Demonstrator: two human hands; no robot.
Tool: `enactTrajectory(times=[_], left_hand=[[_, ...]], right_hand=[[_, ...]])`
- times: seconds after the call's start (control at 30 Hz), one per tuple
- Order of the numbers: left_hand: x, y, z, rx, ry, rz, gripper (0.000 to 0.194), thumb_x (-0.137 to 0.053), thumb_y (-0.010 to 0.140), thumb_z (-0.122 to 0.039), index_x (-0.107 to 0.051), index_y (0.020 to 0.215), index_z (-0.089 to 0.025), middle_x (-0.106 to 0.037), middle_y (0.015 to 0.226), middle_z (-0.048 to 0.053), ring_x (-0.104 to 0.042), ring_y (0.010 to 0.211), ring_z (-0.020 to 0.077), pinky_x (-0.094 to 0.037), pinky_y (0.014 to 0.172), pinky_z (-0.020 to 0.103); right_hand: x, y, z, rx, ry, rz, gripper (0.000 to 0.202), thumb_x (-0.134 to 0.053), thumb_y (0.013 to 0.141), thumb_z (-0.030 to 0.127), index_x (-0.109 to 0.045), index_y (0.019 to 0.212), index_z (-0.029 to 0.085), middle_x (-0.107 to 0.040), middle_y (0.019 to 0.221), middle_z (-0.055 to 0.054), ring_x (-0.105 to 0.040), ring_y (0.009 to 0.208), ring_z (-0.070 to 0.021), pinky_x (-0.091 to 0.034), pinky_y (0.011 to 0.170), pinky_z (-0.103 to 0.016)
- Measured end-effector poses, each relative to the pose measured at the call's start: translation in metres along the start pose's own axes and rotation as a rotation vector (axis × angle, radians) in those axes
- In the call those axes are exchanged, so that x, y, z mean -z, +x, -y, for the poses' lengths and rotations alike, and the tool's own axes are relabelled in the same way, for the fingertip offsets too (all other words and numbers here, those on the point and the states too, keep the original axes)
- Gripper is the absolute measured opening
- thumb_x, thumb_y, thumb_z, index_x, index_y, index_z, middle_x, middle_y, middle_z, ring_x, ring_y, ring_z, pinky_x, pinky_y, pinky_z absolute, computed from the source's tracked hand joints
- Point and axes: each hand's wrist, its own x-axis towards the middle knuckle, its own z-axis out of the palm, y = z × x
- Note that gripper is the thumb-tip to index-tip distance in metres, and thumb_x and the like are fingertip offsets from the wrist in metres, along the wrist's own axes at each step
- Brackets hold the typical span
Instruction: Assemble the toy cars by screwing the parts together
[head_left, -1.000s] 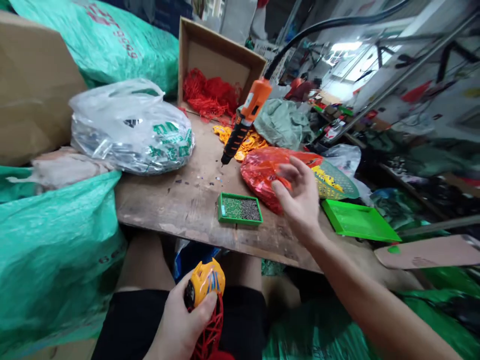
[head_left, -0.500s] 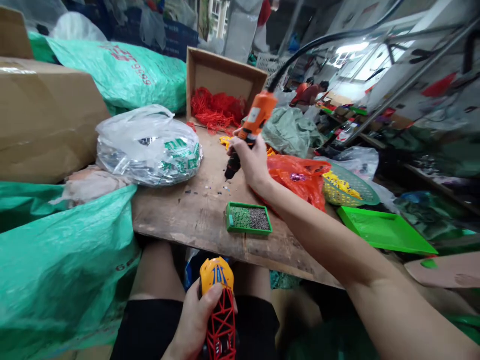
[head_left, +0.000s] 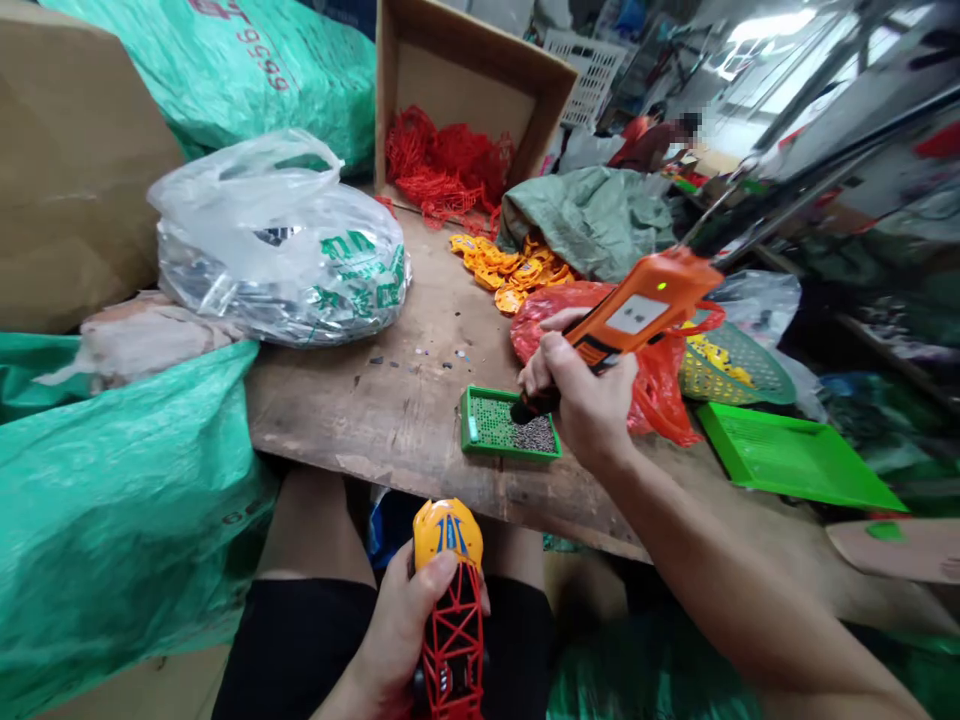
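My left hand (head_left: 401, 610) is closed around a toy car (head_left: 448, 535) above my lap. The car has a yellow hood with blue markings and a red lattice frame behind it. In my right hand (head_left: 592, 400) is an orange electric screwdriver (head_left: 641, 305), a small green light showing on its body. Its black tip points down over a green screw tray (head_left: 480, 440), at the side where small dark screws (head_left: 534, 434) are heaped. Whether the tip touches a screw I cannot tell. The tray's other side shows rows of holes.
Yellow car hoods (head_left: 517, 268) lie beside a red plastic bag (head_left: 664, 385). Red frames (head_left: 442, 165) fill part of a cardboard box (head_left: 480, 75). A clear bag (head_left: 277, 250) stands left, near green sacks (head_left: 127, 520). A flat green tray (head_left: 802, 460) sits right. People (head_left: 652, 140) work behind.
My right hand has brought the screwdriver down and to the right, from above the bench to the screw tray. My left hand still holds the car. The view has tilted downward.
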Motion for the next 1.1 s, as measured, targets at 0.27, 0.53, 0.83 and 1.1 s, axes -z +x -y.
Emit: enactTrajectory(times=[0.27,0.53,0.83,1.1], left_hand=[[-0.001,0.003,-0.001,0.021,0.004,-0.005,0.054,-0.078,0.075,-0.064,-0.075,0.084,-0.010,-0.073,0.069,0.010,-0.060,0.055,0.0140,-0.049,0.051,0.022],[0.000,0.007,0.004,0.023,-0.017,0.019,0.055,-0.078,0.076,-0.063,-0.074,0.086,-0.010,-0.072,0.069,0.010,-0.061,0.053,0.0147,-0.049,0.050,0.024],[0.003,0.011,0.007,0.020,0.001,0.037,0.055,-0.074,0.078,-0.066,-0.073,0.082,-0.011,-0.072,0.068,0.009,-0.060,0.052,0.0149,-0.048,0.048,0.024],[0.005,0.013,0.006,0.034,0.019,0.047,0.058,-0.074,0.076,-0.069,-0.073,0.083,-0.011,-0.071,0.069,0.009,-0.059,0.052,0.0148,-0.049,0.049,0.025]], right_hand=[[0.001,-0.002,-0.021,-0.042,0.011,-0.019,0.027,-0.076,0.087,0.044,-0.059,0.101,0.028,-0.043,0.059,0.010,-0.045,0.043,-0.0090,-0.043,0.043,-0.025],[-0.005,0.006,-0.028,-0.029,0.072,-0.103,0.031,-0.076,0.087,0.047,-0.055,0.084,0.024,-0.042,0.052,0.011,-0.039,0.037,-0.0075,-0.039,0.038,-0.025],[-0.005,0.007,-0.036,-0.056,0.047,-0.088,0.031,-0.074,0.088,0.047,-0.052,0.085,0.025,-0.039,0.051,0.013,-0.037,0.036,-0.0068,-0.037,0.036,-0.023],[-0.005,0.005,-0.039,-0.074,0.122,-0.118,0.032,-0.079,0.084,0.045,-0.055,0.084,0.024,-0.043,0.049,0.012,-0.039,0.036,-0.0064,-0.037,0.035,-0.022]])
